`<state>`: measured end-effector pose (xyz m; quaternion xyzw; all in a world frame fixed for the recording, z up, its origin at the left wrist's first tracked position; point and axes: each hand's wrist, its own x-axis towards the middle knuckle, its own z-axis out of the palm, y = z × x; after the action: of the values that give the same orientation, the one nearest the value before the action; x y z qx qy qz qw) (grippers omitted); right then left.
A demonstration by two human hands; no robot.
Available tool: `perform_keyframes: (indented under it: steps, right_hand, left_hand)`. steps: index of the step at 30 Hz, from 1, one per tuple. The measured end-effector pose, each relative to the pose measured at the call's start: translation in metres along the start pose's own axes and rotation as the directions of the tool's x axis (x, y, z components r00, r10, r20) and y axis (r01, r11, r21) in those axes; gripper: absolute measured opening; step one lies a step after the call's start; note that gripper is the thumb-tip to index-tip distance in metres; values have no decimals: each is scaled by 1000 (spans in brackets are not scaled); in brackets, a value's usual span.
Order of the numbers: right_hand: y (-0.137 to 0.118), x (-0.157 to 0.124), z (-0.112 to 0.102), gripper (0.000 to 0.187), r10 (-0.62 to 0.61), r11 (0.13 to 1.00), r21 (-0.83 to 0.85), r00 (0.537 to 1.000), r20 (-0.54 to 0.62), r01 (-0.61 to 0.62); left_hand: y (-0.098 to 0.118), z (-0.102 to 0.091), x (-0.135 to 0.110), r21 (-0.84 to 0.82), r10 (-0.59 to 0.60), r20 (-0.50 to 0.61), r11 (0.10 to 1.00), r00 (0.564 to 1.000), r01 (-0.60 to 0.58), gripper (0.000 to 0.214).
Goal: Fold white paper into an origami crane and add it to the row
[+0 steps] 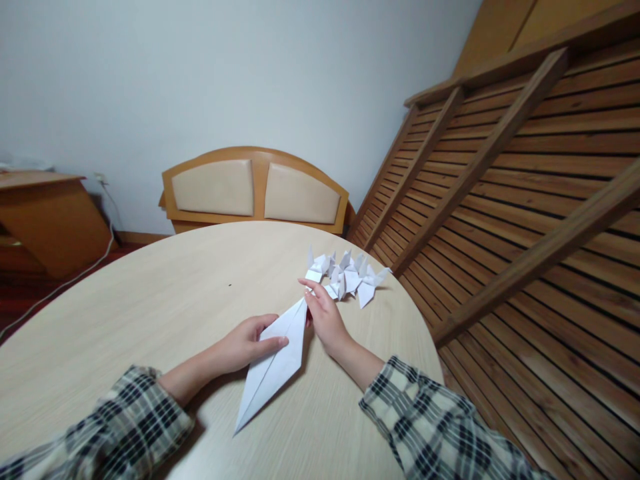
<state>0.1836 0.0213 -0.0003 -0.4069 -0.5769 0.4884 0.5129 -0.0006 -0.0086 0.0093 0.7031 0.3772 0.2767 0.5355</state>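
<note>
A sheet of white paper folded into a long diamond (pixel 280 370) is held slantwise over the table, one sharp tip toward me and the other pointing away to the right. My left hand (pixel 253 343) grips its left side, thumb flat on top and the other fingers mostly hidden beneath. At the far tip, my right hand (pixel 325 317) pinches the paper, its index finger stretched past the point. A crease runs lengthwise down the middle. Just beyond my right hand sit several folded white paper cranes (pixel 347 273) in a cluster.
The round pale wooden table (pixel 150 300) spans the view. Behind it stands a headboard (pixel 260 180) with two cream panels. A slatted wooden frame (pixel 500 200) leans along the right. At left are a wooden desk (pixel 50 220) and a white cable (pixel 75 283).
</note>
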Motion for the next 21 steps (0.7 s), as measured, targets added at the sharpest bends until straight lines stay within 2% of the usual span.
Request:
perform_keyframes:
  steps: [5,8,11,15,21]
  right_hand:
    - [-1,-2,2,58,57,996,61,991,125,-65]
    - [1,-5,5,49,56,997,41,976,209,-66]
    - [3,-8,8,36,8,1000,-16,963,270,-4]
    - [3,-11,7,26,5,991,-132,948,317,38]
    - [3,-12,7,25,86,994,-87,936,342,-60]
  left_hand:
    - [-1,0,4,-126,-39,-128,992,991,22,40]
    - [-1,-1,7,-210,-54,-250,978,967,1,38]
    - [-2,-2,9,-264,-71,-347,964,935,-25,34]
    - [-5,-3,9,-361,-96,-394,931,914,-58,30]
    - [-4,-2,11,-459,-104,-420,881,902,-112,29]
